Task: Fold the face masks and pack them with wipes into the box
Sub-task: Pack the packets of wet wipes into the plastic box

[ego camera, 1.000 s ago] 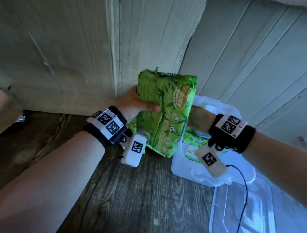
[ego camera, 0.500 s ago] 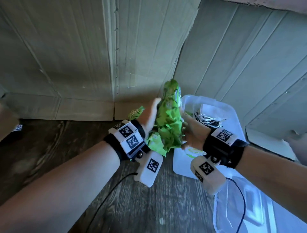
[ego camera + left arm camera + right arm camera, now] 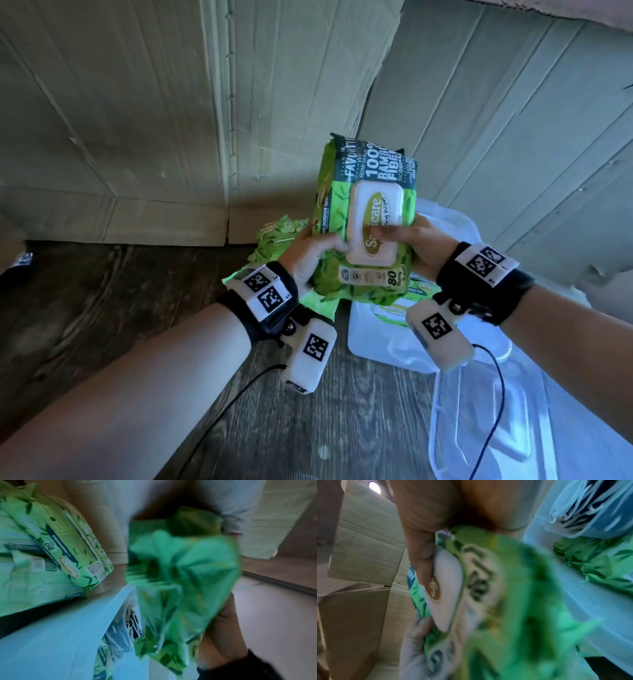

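Green wipes pack (image 3: 368,226) sits upright in our grip: our left hand (image 3: 310,251) and right hand (image 3: 416,241) both curl tight round it. Under our grip is dark wooden worktop (image 3: 113,308). Below our right hand sits the clear box (image 3: 373,346). Behind our grip stand cardboard walls (image 3: 137,120).

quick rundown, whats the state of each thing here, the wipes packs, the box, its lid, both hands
held wipes pack: upright above the box, flip lid shut and facing the camera
left hand: grips the pack's lower left edge
right hand: grips its right side, thumb across the flip lid
plastic box: open, a wipes pack and masks inside
box lid: off, lying on the floor
spare wipes pack: on the floor, untouched
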The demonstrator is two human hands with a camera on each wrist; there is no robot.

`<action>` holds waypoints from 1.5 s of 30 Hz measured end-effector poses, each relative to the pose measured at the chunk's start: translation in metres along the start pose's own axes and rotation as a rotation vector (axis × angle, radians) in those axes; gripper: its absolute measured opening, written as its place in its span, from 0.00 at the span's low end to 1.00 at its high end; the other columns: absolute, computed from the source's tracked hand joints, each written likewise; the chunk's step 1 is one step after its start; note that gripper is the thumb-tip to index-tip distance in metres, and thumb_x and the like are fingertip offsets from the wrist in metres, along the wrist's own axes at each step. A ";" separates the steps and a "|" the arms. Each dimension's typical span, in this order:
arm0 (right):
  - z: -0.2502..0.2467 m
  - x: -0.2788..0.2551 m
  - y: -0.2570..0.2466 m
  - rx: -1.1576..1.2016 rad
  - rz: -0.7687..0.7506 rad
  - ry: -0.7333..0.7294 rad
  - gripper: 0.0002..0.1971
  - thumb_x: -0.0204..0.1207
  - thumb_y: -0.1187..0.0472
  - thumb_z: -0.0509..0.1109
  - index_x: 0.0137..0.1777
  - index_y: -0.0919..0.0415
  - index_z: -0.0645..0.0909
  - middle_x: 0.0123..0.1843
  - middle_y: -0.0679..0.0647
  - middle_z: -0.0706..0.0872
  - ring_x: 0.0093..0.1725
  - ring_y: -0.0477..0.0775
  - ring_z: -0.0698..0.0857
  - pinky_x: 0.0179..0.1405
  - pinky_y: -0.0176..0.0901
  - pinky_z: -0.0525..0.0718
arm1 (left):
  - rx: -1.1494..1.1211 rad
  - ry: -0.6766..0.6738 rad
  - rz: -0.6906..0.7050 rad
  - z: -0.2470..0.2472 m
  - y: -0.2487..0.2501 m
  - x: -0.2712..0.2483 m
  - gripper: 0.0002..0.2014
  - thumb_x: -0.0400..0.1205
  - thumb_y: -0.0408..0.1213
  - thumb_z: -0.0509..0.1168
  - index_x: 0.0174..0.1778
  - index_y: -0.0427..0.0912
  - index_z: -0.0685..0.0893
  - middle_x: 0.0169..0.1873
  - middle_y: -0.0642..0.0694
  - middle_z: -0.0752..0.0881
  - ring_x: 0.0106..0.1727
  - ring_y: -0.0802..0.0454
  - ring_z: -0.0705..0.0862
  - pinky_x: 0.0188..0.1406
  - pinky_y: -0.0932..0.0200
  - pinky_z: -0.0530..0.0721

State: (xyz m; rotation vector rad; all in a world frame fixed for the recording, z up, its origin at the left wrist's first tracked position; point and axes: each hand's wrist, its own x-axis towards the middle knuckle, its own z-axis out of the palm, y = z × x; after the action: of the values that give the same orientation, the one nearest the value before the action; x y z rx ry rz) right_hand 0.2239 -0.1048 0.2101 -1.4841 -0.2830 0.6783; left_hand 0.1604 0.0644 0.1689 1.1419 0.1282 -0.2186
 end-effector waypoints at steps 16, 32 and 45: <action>-0.027 -0.015 -0.034 -1.449 -0.420 0.505 0.68 0.53 0.47 0.84 0.81 0.56 0.35 0.83 0.62 0.39 0.82 0.63 0.40 0.76 0.65 0.38 | 0.878 0.184 0.285 0.007 0.026 0.023 0.30 0.49 0.53 0.79 0.45 0.45 0.86 0.42 0.45 0.90 0.44 0.47 0.89 0.46 0.51 0.87; -0.046 -0.014 -0.028 -1.775 0.076 0.018 0.25 0.57 0.51 0.82 0.49 0.62 0.79 0.42 0.55 0.83 0.41 0.52 0.76 0.39 0.38 0.71 | 0.894 0.196 0.344 -0.012 0.008 0.020 0.18 0.74 0.45 0.72 0.59 0.49 0.77 0.53 0.54 0.82 0.54 0.54 0.82 0.54 0.58 0.81; -0.052 0.031 0.042 -1.865 0.549 -0.473 0.30 0.62 0.47 0.80 0.57 0.66 0.76 0.51 0.56 0.86 0.49 0.54 0.83 0.49 0.44 0.83 | 1.521 0.456 -0.114 -0.098 -0.049 0.067 0.29 0.79 0.45 0.68 0.74 0.39 0.69 0.73 0.34 0.68 0.73 0.38 0.68 0.68 0.46 0.73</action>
State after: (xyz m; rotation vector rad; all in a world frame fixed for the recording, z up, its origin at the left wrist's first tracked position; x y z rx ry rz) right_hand 0.2673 -0.1322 0.1571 -3.2172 -1.0777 1.3213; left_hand 0.2154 0.1268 0.0714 2.6993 0.4756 -0.1279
